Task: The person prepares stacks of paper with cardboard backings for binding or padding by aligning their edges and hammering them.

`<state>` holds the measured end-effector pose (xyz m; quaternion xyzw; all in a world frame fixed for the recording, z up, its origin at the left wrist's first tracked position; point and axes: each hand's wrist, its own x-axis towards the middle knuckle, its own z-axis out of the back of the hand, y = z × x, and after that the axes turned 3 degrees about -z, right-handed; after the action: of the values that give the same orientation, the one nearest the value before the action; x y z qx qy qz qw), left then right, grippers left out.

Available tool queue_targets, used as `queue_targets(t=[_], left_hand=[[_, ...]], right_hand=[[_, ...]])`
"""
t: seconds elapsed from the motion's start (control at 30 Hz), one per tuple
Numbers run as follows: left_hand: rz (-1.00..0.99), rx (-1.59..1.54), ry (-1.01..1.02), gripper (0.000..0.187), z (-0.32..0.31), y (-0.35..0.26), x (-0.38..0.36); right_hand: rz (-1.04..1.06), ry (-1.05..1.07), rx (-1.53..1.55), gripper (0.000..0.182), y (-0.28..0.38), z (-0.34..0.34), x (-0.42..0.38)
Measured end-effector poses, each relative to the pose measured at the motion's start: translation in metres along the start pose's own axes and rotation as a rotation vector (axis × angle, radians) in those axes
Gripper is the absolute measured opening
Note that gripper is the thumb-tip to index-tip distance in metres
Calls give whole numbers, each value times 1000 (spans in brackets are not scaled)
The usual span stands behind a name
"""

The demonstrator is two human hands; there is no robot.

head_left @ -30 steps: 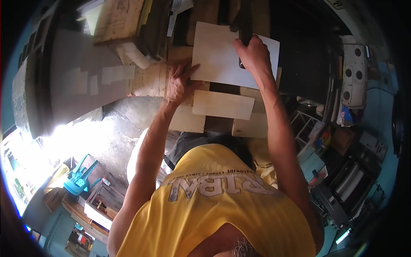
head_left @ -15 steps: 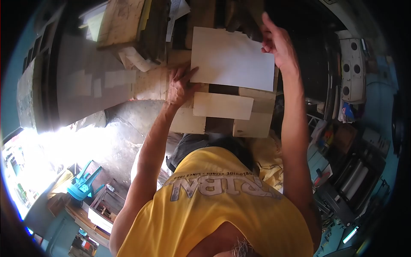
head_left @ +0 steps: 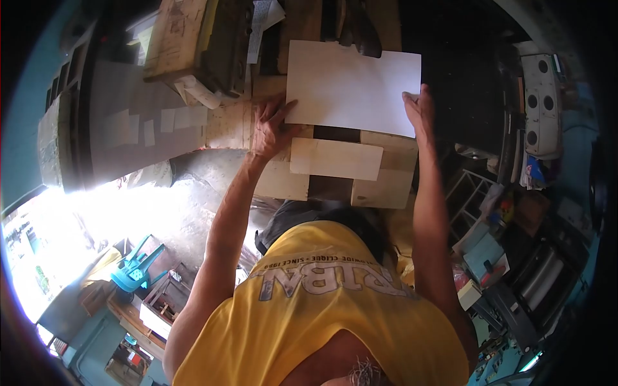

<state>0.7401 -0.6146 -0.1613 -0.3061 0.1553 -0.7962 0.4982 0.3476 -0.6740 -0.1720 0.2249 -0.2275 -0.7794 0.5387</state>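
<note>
The white, rectangular sheet [head_left: 351,90] lay over the pale, slatted wooden worktop [head_left: 383,186], its far edge partly hidden by a dark, elongated piece [head_left: 365,42]. The left hand [head_left: 270,125] had loosely spread fingers at its left edge; the right hand [head_left: 420,112] met the right edge, though whether its fingers pinched was unclear. Light, even contact seemed best, avoiding creases.

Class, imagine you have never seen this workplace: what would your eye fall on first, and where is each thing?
Probably the pale blank sheet at upper centre, with the left hand at its left edge and the right hand at its right. Next comes the yellow shirt, filling the lower middle with its large lettering. Then the white glare at left, with a turquoise chair just below it.
</note>
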Motion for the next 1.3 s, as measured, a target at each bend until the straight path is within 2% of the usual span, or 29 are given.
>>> queue_targets(t=[0.13, 0.23, 0.33, 0.43, 0.53, 0.63, 0.73, 0.83, 0.93, 0.97, 1.17, 1.3], left_hand=[[17, -28, -4, 63, -3, 0, 0], [13, -27, -29, 64, -6, -2, 0], [13, -11, 35, 65, -11, -4, 0], [1, -48, -8, 67, -26, -22, 9], [-3, -75, -16, 68, -40, -34, 16], [-15, -52, -12, 70, -45, -39, 17], [26, -102, 3, 71, -45, -42, 19], [15, -99, -16, 72, -45, -42, 18], [18, -128, 22, 72, -46, -39, 16], [17, -123, 21, 71, -45, -39, 16], [7, -76, -18, 69, -47, -39, 16], [-19, -89, -30, 69, -47, -41, 16]], right_hand=[[2, -76, -196, 46, 3, -6, -5], [-86, -24, 272, 59, 4, 6, -10], [-145, 45, 290, 68, -3, 22, -15], [-48, -26, 326, 70, -55, 17, -3], [-207, 10, 310, 72, -42, 44, -14], [-156, 66, 348, 75, -57, 52, -8], [-158, 122, 409, 73, -75, 47, 3], [-196, 168, 667, 65, -63, 52, -1], [-162, 301, 843, 56, -65, 57, 2], [-122, 326, 828, 55, -67, 58, 3], [-197, 210, 753, 57, -60, 54, 0], [-108, 219, 767, 55, -59, 59, 1]])
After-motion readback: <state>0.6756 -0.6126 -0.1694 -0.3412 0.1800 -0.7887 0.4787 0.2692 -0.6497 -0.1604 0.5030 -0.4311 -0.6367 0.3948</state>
